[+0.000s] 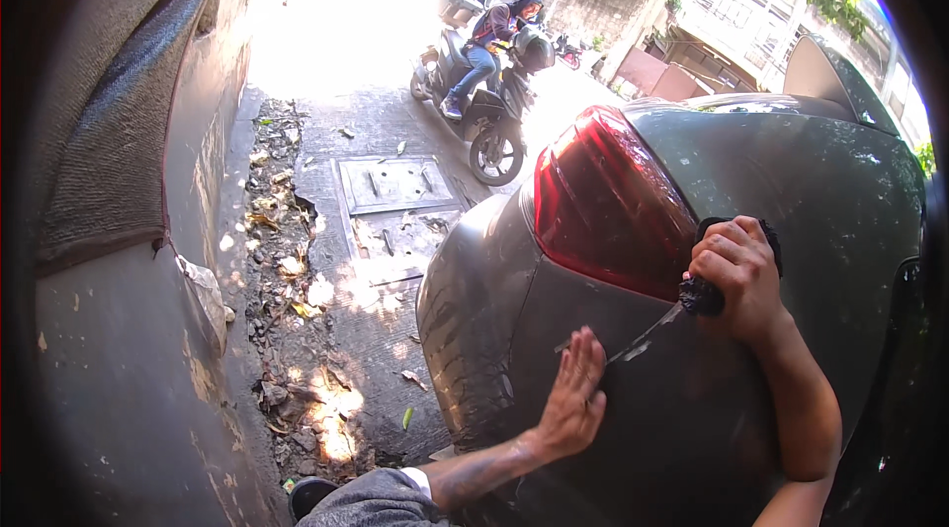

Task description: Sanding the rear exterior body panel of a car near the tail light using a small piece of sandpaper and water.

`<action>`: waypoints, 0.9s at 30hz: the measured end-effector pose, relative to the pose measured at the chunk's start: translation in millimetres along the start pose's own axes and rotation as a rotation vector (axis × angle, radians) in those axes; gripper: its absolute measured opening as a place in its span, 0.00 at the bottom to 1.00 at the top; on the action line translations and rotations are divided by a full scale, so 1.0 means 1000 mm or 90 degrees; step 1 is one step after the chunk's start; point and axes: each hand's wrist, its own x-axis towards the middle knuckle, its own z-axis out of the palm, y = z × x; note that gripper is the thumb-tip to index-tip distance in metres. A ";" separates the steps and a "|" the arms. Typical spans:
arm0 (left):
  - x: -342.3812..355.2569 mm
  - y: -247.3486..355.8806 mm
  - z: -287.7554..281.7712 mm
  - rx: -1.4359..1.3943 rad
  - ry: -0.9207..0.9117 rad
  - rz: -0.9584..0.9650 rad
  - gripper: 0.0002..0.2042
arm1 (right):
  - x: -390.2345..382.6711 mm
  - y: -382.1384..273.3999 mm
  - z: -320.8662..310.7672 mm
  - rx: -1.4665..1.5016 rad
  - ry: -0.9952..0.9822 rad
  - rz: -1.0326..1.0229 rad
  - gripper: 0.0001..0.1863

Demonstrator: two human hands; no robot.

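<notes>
A: What is being handled?
B: A wadded, glossy black bundle (704, 297), up against the rear corner of a dark grey, smooth-bodied car (672, 408), just beside the lower tip of its tapering red tail lamp (613, 206).
A: And the hands?
B: The right hand (736, 270) is curled into a fist around the bundle. The left hand (573, 394) is lower, its fingers straight and close together, palm toward the bodywork; I cannot tell whether it touches.
A: Anything between them?
B: A thin, shiny pale streak (643, 337) slants from the bundle down toward the left fingertips. I cannot tell what it is.
A: Beyond the car?
B: A square grey cover plate with handles (397, 183) is set in the pavement, with a strip of dry brown leaves (287, 265) to its left, along a grey wall with peeling paint (119, 389). Farther up, a rider in blue jeans (481, 62) sits on a dark motor scooter (486, 115).
</notes>
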 end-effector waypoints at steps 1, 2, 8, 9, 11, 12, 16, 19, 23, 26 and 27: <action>0.020 -0.008 -0.010 -0.038 0.039 -0.046 0.34 | 0.002 -0.001 0.001 0.001 0.003 -0.004 0.13; 0.041 -0.016 -0.023 -0.079 0.079 -0.092 0.35 | 0.004 -0.004 -0.002 0.000 0.006 -0.008 0.13; 0.007 0.006 -0.006 0.051 0.038 -0.041 0.32 | -0.004 0.001 0.003 0.001 -0.025 -0.014 0.16; 0.019 -0.006 -0.012 0.051 0.040 -0.058 0.33 | -0.004 0.002 0.004 -0.007 -0.042 -0.014 0.16; 0.056 -0.038 -0.030 0.015 0.066 -0.124 0.34 | -0.002 0.006 0.000 -0.004 -0.037 -0.009 0.16; 0.049 -0.028 -0.019 0.012 0.061 -0.131 0.34 | -0.005 0.002 -0.001 0.015 -0.042 0.009 0.16; 0.015 0.020 -0.008 0.021 0.002 -0.029 0.33 | -0.002 0.002 -0.008 -0.002 -0.012 0.002 0.15; 0.067 -0.023 -0.029 -0.028 0.097 -0.138 0.34 | -0.001 0.003 0.002 0.000 0.005 -0.011 0.15; 0.002 0.019 0.004 0.023 0.003 -0.017 0.33 | 0.002 0.002 0.008 0.019 0.006 -0.005 0.16; 0.054 -0.024 -0.031 0.046 0.109 -0.134 0.34 | 0.001 0.000 0.008 0.018 0.020 -0.022 0.16; 0.058 -0.026 -0.020 0.101 0.142 -0.132 0.35 | -0.001 -0.002 0.008 0.004 0.018 -0.018 0.16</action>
